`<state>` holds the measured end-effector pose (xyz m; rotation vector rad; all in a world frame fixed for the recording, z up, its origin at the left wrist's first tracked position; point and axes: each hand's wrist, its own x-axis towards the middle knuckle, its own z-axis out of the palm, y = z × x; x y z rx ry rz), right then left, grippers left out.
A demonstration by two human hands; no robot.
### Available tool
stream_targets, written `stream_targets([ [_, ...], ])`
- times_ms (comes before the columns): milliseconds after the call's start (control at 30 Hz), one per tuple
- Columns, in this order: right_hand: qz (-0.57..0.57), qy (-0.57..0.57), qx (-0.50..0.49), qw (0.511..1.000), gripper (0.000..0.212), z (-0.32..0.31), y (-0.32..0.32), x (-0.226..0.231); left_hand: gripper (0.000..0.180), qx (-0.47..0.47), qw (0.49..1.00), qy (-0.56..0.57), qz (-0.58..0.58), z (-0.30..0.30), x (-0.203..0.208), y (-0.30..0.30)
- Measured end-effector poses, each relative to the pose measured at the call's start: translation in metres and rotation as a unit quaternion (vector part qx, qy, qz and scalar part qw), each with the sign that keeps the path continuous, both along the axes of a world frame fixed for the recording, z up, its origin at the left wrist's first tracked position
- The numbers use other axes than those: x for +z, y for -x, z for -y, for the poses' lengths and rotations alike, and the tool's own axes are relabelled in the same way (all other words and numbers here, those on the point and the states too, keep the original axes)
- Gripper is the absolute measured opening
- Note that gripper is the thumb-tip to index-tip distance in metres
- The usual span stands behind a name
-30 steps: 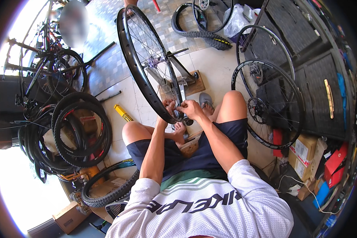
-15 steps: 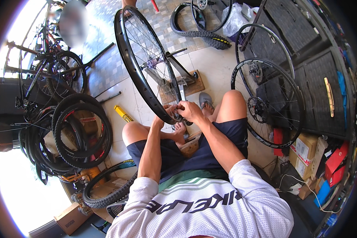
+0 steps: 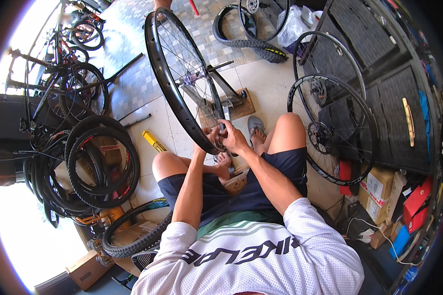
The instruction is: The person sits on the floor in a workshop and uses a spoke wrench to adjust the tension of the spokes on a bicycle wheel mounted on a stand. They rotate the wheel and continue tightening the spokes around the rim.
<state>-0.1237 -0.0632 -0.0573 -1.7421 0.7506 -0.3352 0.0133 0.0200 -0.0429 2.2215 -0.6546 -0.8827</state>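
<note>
A bare black bicycle wheel (image 3: 166, 88) with a wide drilled rim stands upright in a metal truing stand (image 3: 221, 88) on a wooden base. At the rim's near end, my left hand (image 3: 207, 141) is closed around the rim and spokes, its fingertips partly behind them. My right hand (image 3: 235, 139) is just right of it, with bent fingers at the inner side of the rim. The index finger and thumb meet near the spoke ends; whatever they grip is too small to make out. The purple hub (image 3: 189, 78) sits farther off between the stand's arms.
Two spoked wheels (image 3: 332, 172) lean on dark drawers (image 3: 394, 103) at the right. Tyres (image 3: 103, 196) hang in a bunch at the left, below several bicycles (image 3: 83, 88). A yellow box (image 3: 153, 141) lies by my left knee. Loose tyres (image 3: 251, 44) lie beyond the stand.
My right hand's fingers have opened slightly and shifted at the rim. The wheel and stand look almost unmoved. A blurred patch at the upper left is gone, showing bicycles there.
</note>
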Motion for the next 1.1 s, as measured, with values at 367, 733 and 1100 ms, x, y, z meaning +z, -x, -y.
stream_targets([
  [367, -0.054, 0.146, -0.036, 0.987, 0.039, 0.001, 0.01, -0.002, 0.052, -0.042, 0.999, 0.029, 0.008, 0.007, 0.013, 0.009],
  [733, -0.021, -0.109, 0.033, 0.993, 0.033, 0.007, 0.01, -0.017, 0.052, 0.097, 0.979, 0.125, -0.132, -0.004, -0.03, -0.007],
  [1100, 0.097, -0.268, -0.099, 0.953, 0.03, 0.025, 0.02, -0.006, 0.029, 0.097, 0.955, 0.165, -0.227, 0.008, -0.044, 0.009],
])
